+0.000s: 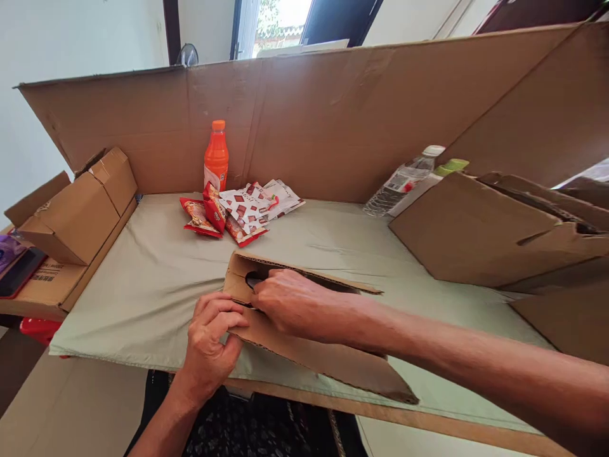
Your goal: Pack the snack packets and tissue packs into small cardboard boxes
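Note:
A folded piece of cardboard (pixel 328 362) lies near the front edge of the cloth-covered table, its flaps spread along its length. My left hand (pixel 214 330) pinches its left end, fingers on top and thumb below. Inside the fold, my right hand (pixel 285 295) is closed in a fist, knuckles up. A small dark curved thing (pixel 252 279) shows just left of those fingers; most of it is hidden, so its kind is unclear. The right forearm crosses over the cardboard and covers part of it.
Behind stand an orange bottle (pixel 217 158) and several snack packets (pixel 245 209). A clear plastic bottle (pixel 404 181) leans at the right beside a large cardboard box (pixel 466 235). Another box (pixel 90 203) sits left, near a phone (pixel 21 271). A tall cardboard wall (pixel 314 127) closes off the back.

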Demonstrator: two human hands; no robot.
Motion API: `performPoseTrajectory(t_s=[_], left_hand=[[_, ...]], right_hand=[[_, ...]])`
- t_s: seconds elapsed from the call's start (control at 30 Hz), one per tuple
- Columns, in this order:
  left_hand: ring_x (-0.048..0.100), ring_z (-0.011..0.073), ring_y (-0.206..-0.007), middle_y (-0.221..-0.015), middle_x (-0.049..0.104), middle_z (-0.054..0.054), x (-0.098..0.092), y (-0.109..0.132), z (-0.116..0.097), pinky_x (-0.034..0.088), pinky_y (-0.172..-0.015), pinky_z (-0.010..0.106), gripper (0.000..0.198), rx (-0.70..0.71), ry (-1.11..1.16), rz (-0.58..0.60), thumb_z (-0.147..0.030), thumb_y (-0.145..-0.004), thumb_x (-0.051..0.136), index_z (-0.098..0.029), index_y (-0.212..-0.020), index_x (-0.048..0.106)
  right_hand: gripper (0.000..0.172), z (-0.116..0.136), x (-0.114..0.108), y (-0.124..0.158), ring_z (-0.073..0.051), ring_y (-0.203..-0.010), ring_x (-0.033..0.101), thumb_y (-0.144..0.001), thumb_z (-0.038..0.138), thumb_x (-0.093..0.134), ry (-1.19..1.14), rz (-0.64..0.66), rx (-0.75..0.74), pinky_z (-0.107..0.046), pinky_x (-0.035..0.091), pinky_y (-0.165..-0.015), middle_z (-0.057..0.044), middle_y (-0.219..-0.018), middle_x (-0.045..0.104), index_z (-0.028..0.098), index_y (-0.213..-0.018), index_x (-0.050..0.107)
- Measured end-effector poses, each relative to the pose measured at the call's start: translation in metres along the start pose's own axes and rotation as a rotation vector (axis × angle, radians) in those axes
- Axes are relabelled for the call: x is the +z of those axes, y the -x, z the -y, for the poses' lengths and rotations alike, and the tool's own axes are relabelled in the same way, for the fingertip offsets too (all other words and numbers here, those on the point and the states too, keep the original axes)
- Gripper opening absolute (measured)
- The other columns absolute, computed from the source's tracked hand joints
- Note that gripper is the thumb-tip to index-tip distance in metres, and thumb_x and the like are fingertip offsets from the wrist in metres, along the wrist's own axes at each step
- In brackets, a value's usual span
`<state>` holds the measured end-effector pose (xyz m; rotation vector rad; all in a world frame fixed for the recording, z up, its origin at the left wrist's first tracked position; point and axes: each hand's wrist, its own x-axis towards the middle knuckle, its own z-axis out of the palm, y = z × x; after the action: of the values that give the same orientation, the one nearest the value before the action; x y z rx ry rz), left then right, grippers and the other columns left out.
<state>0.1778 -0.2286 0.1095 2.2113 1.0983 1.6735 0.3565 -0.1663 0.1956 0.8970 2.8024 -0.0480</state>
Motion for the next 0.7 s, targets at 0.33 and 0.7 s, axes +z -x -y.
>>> performPoseTrajectory(t_s=[0.33, 0.7], left_hand=[[0.068, 0.0215, -0.099, -0.089, 0.074, 0.001, 0.002, -0.001, 0.001, 0.059, -0.087, 0.039, 0.028, 0.002, 0.015, -0.006, 0.002, -0.081, 0.06, -0.024, -0.088, 0.066], [0.068, 0.0211, -0.103, -0.092, 0.074, 0.002, 0.002, -0.002, 0.0, 0.059, -0.089, 0.037, 0.027, -0.007, 0.006, 0.004, 0.001, -0.084, 0.06, -0.024, -0.093, 0.067]], right_hand=[[0.028, -0.014, 0.03, 0.006, -0.01, -0.056, 0.038, -0.088, 0.024, 0.052, -0.9, -0.149, 0.202, -0.025, 0.03, -0.055, 0.005, -0.058, 0.05, 0.017, -0.063, 0.061], [0.029, -0.013, 0.034, -0.003, -0.011, -0.057, 0.045, -0.088, 0.022, 0.054, -0.837, -0.191, 0.214, -0.026, 0.031, -0.058, 0.003, -0.058, 0.056, 0.016, -0.062, 0.066]])
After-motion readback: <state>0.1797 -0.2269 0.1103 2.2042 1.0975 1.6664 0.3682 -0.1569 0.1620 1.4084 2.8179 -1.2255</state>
